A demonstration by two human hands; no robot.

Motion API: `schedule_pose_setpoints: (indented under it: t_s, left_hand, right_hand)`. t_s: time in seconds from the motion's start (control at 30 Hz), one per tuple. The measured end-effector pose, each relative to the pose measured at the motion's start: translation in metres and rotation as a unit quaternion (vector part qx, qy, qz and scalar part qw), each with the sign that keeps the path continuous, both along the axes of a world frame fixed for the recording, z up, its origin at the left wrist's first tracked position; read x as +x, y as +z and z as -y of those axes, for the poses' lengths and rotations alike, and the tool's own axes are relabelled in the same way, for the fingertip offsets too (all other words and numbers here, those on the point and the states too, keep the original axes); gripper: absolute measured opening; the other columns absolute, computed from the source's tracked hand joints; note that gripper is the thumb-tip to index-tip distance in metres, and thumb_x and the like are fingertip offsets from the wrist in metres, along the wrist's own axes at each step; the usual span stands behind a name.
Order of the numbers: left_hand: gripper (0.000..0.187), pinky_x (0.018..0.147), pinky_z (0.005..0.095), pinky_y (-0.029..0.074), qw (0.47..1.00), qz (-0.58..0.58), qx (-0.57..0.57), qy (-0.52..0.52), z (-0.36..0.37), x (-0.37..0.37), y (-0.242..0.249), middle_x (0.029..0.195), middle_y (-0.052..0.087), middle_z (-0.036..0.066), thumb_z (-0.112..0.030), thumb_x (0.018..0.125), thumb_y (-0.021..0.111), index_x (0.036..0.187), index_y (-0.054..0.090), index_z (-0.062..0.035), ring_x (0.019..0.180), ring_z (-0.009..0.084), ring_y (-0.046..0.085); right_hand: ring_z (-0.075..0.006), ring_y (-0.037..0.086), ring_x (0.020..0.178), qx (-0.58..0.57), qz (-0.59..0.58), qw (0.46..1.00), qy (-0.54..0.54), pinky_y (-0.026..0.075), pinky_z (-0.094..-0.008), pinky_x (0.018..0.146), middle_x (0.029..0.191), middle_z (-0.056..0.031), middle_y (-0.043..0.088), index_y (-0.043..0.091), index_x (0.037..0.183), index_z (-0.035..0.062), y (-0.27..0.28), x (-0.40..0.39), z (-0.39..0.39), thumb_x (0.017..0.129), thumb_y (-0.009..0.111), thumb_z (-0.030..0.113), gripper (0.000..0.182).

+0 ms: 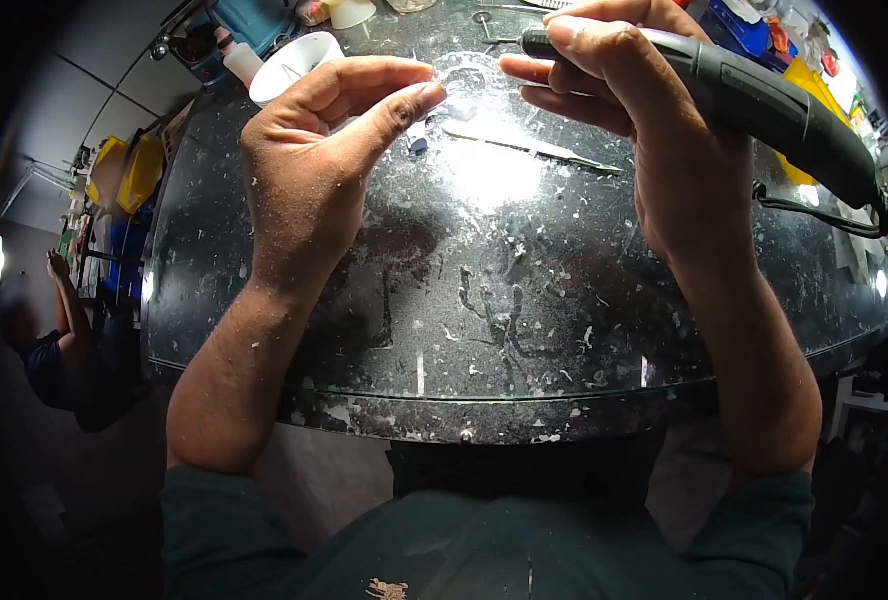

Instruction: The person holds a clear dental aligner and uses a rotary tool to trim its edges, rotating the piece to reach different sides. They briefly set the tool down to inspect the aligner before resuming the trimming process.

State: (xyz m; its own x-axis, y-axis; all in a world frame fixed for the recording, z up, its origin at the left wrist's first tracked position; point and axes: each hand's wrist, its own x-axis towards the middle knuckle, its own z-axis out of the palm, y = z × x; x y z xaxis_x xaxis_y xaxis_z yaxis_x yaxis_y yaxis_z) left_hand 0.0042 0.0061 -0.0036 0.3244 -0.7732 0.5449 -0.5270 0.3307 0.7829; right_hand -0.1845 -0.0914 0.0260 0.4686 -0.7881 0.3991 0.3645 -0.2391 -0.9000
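My right hand [679, 150] is wrapped round a dark rotary tool [754, 95], which lies across it with its narrow nose and thin metal bit pointing left. A black cord loops from the tool's rear end. Opposite it, my left hand [309, 165] is closed in a pinch, thumb against forefinger. Whatever sits between those fingertips is too small or hidden to name. Pale dust specks cover the left hand and forearm. Between the hands, a slim metal hand tool [534, 148] with a pointed end lies on the black worktop [444, 340].
A white bowl [299, 62] and a pinkish bottle [241, 60] stand at the back left. Pale shavings and dust are scattered over the worktop. Blue and yellow containers hold clutter at the back right. Another person [64, 340] is at the far left.
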Motion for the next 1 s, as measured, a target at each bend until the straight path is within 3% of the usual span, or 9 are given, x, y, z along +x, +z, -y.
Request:
schedule_pose_setpoints:
  t_s: [0.47, 1.0]
  left_hand:
    - [0.014, 0.087, 0.028, 0.056, 0.998, 0.013, -0.05, -0.034, 0.0028, 0.0031, -0.0042, 0.097, 0.074, 0.008, -0.006, 0.085, 0.077, 0.099, 0.074, -0.0034, 0.095, 0.0153, 0.07]
    - [0.017, 0.088, 0.0276, 0.056, 0.999, 0.024, -0.024, -0.02, 0.0004, 0.0023, -0.0017, 0.098, 0.074, 0.01, -0.007, 0.086, 0.077, 0.102, 0.073, -0.0023, 0.096, 0.0153, 0.071]
  right_hand:
    - [-0.0133, 0.067, 0.081, -0.006, -0.057, 0.998, -0.023, 0.055, -0.026, 0.074, 0.085, -0.0092, 0.066, 0.058, 0.097, -0.0016, 0.0121, -0.0047, -0.0053, 0.09, 0.066, 0.012, 0.018]
    - [-0.0126, 0.066, 0.079, -0.071, -0.093, 0.993, -0.033, 0.054, -0.0258, 0.072, 0.083, -0.0085, 0.066, 0.059, 0.096, -0.0014, 0.0107, -0.0047, -0.0011, 0.09, 0.067, 0.013, 0.017]
